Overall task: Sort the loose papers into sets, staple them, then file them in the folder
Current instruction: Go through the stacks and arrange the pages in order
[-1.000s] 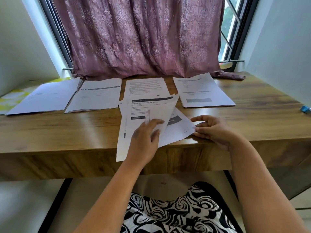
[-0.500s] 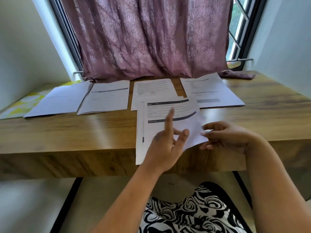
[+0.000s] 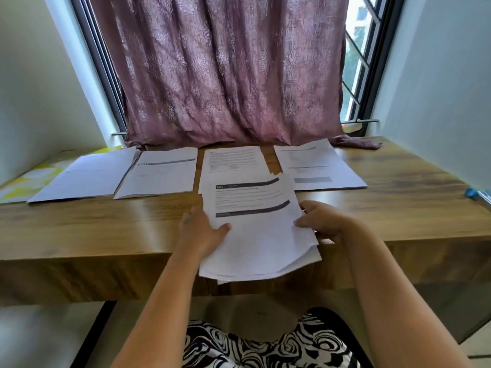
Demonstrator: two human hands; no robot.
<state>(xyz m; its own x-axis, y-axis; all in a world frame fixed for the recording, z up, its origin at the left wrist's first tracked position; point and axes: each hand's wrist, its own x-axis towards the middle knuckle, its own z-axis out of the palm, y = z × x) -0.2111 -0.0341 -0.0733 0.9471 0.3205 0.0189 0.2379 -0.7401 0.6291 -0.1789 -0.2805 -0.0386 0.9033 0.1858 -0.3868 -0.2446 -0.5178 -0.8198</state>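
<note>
Your forearms are bare to the left hand (image 3: 199,229) and right hand (image 3: 322,224), and at 6 o'clock you wear a garment (image 3: 265,346) printed with black-and-white swirling roses.

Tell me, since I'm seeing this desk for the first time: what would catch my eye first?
The sheaf of papers at the desk's near edge, gripped by the left hand and right hand on either side, its lower end hanging past the wooden desk. Behind it, four paper sets lie in a row along the back, under a mauve curtain that covers most of the window.
</note>
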